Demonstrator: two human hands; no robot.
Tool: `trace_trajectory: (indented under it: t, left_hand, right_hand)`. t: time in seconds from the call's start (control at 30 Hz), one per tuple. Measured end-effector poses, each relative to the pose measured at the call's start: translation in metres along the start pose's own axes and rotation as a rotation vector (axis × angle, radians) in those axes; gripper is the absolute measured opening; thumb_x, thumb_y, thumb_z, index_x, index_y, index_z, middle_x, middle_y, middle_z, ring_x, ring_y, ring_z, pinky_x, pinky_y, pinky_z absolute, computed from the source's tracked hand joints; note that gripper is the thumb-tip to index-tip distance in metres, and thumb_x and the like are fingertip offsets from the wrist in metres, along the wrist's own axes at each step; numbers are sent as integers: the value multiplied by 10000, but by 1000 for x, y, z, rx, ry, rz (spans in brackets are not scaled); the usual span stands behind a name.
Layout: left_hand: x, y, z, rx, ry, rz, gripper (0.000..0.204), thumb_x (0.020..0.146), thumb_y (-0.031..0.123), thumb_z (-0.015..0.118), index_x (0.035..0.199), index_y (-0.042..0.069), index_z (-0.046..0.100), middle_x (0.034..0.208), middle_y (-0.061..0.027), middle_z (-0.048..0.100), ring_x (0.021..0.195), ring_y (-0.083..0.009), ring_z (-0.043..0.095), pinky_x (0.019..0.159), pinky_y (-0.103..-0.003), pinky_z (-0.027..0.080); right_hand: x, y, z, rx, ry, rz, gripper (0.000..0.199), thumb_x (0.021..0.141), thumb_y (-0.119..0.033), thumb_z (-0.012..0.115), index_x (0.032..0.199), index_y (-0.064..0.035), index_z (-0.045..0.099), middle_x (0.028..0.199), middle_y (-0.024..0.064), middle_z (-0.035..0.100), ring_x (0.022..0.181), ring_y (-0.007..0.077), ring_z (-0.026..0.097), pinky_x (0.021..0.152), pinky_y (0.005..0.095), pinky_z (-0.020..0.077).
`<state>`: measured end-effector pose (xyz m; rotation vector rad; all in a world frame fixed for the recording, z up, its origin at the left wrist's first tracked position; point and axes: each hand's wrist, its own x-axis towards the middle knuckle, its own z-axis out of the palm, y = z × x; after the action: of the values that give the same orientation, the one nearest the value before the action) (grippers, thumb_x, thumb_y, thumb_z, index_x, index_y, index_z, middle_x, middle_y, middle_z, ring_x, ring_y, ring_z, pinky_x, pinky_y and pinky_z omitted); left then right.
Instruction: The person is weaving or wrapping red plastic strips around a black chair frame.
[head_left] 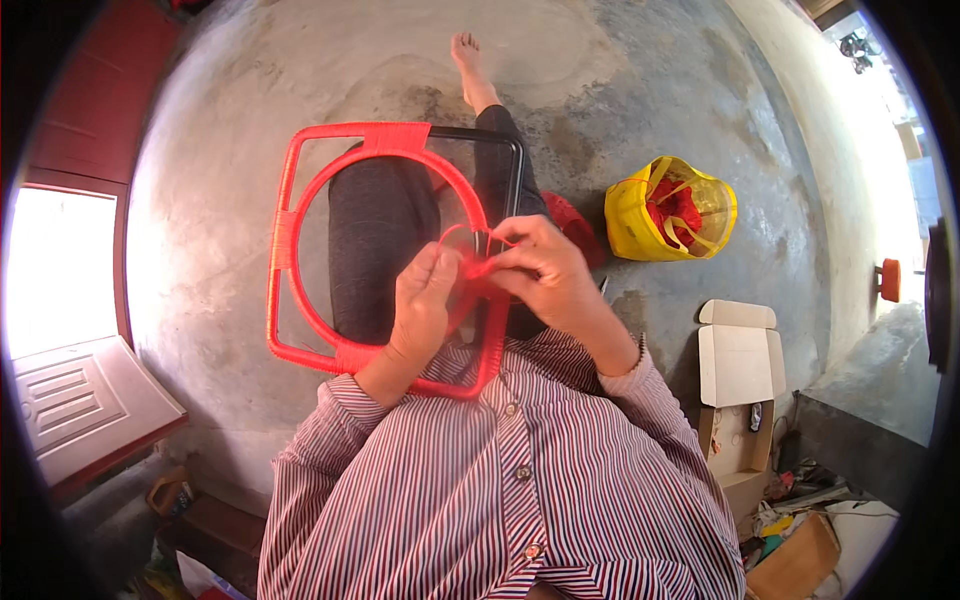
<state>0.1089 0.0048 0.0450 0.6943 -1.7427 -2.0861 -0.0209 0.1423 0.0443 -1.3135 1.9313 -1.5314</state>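
Centrally, one rectangular frame with a ring set inside it rests on the person's lap; most of it is wound in red cord, while one stretch along its top right edge and right side shows bare dark metal. Two hands work at its right side. Left hand lies over the ring with its fingers closed together, pinching one red cord. Right hand meets it from the right, fingers likewise pinched on the same cord, which loops once above the knuckles. Where the cord passes between the fingertips cannot be made out. On the concrete floor stand one yellow bag holding red cord, one open cardboard box, and one red item partly hidden behind the right hand. One bare foot shows at top; the other leg is hidden. Clutter at lower right is cut off by the rim.
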Motion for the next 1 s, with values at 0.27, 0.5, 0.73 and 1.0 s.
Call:
trace_trajectory:
  t: [0.27,0.5,0.73,1.0]
  left_hand:
    - [14,-18,-16,-212,-91,-139,174,951,213,500,899,57,558,809,-22,560,685,-92,474,640,-224,389]
    - [21,10,3,-492,-86,-411,348,952,221,398,1200,-2,498,1001,-86,601,857,-163,574,782,-304,480]
    - [21,0,-4,-379,-217,-433,361,869,166,383,1137,-25,531,974,-105,644,803,-179,628,620,-310,520]
    - [24,-4,-9,-427,-127,-539,233,851,164,417,957,8,554,820,-110,627,612,-200,580,495,-318,465]
  right_hand:
    - [-60,-4,-133,1416,396,63,182,862,-223,552,937,-56,553,862,27,524,803,152,546,883,441,444]
    - [-90,42,-162,1033,793,364,153,929,-197,506,962,-54,548,585,-63,340,433,45,266,377,210,254]
    - [-28,17,-12,591,-42,749,195,932,-174,557,1011,-4,613,646,-66,442,555,26,376,500,195,313]
    - [-53,16,-33,513,26,681,219,928,-223,614,823,-35,578,669,-49,486,578,34,402,530,215,355]
